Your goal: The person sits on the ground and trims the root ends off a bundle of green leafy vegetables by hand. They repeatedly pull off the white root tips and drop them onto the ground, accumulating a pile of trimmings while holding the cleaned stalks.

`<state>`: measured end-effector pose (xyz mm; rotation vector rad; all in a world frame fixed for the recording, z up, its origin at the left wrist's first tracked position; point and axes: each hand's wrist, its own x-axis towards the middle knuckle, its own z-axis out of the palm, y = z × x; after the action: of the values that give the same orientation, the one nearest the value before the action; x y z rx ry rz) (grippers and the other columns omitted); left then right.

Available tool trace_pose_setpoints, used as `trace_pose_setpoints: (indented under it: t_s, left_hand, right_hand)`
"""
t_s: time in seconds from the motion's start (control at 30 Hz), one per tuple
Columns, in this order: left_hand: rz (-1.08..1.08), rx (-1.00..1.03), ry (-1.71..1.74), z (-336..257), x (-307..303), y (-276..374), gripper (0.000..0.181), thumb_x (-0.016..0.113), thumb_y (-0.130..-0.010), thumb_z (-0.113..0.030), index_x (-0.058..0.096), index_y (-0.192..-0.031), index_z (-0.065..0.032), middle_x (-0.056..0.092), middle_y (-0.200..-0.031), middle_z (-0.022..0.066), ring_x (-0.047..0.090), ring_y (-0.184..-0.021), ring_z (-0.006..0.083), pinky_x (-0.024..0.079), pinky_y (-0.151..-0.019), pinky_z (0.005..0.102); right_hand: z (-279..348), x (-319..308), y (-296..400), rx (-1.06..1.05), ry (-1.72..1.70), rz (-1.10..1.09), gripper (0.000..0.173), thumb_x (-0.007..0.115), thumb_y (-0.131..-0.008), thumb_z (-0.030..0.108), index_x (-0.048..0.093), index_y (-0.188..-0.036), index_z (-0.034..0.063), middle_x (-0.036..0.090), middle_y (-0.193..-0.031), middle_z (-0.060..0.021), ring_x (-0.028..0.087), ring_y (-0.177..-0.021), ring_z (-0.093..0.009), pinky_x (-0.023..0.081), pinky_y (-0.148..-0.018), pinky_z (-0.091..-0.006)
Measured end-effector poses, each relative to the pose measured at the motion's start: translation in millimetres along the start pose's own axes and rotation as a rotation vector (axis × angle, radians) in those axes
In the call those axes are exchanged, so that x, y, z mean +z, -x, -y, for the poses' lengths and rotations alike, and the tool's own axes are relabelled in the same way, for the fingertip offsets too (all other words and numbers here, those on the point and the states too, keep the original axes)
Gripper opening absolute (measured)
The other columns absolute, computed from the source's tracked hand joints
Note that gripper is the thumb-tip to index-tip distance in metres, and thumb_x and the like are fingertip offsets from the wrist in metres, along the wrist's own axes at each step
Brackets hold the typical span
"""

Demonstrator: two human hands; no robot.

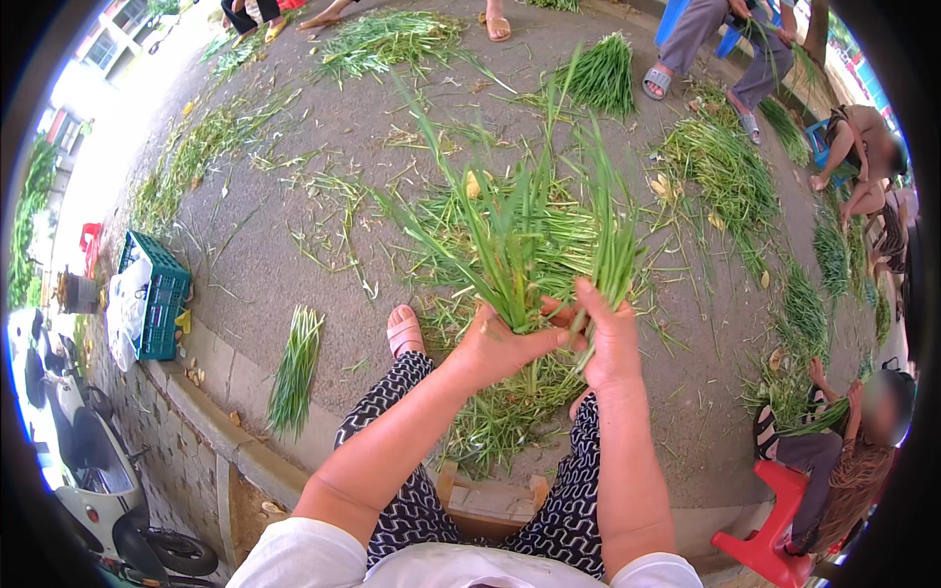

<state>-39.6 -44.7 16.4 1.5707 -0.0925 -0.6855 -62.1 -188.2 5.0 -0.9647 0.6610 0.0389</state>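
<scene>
A loose, splayed bunch of long green leafy stalks (507,257), like garlic chives, stands up out of my left hand (500,349). Its fingers are closed around the lower ends. Close beside it, my right hand (614,338) grips a second, straighter bunch of green stalks (609,250), thumb on top. The fingertips of both hands nearly meet between the bunches, and whether they touch is hard to tell. Beneath and beyond them lies a pile of similar stalks (570,228) on the pavement. Loose trimmings (492,422) are heaped between my feet.
A neat bundle (295,371) lies left of my foot, near the curb (213,422). A green plastic crate (163,301) with white bags stands farther left, above a parked scooter (88,470). Seated people and more stalk piles (724,173) line the right side, with a red stool (772,522).
</scene>
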Motion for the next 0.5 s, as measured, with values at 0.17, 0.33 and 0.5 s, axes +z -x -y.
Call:
trace_pose_setpoints:
  t_s: [0.17,0.33,0.5]
  left_hand:
    - [-0.036,-0.009,0.269,8.0,-14.7,-9.6,0.027,0.063,-0.085,-0.018,0.060,-0.106,-0.0025,0.064,-0.095,0.0072,0.056,-0.070,0.0112,0.048,-0.064,0.0256]
    - [-0.064,-0.073,0.535,8.4,-23.1,-14.5,0.030,0.057,-0.089,-0.020,0.057,-0.113,-0.0032,0.062,-0.103,0.0092,0.057,-0.074,0.0132,0.052,-0.062,0.0297]
    - [0.000,-0.087,0.654,8.1,-22.7,-15.9,0.039,0.050,-0.092,-0.026,0.049,-0.123,-0.0029,0.059,-0.114,0.0109,0.059,-0.081,0.0151,0.052,-0.070,0.0301]
  right_hand:
    - [6.4,-25.3,-13.4,-0.028,-0.338,0.194,0.013,0.060,-0.086,0.019,0.056,-0.090,0.0065,0.060,-0.073,-0.0036,0.059,-0.060,-0.013,0.048,-0.048,-0.0264]
    - [14.6,-31.5,-17.0,0.008,-0.528,0.174,0.008,0.056,-0.089,0.013,0.055,-0.093,0.0067,0.058,-0.077,-0.0026,0.057,-0.063,-0.010,0.043,-0.044,-0.0219]
    - [10.9,-35.0,-18.2,-0.014,-0.481,0.190,0.012,0.061,-0.086,0.014,0.054,-0.094,0.0091,0.054,-0.074,0.0000,0.050,-0.055,-0.006,0.034,-0.036,-0.0187]
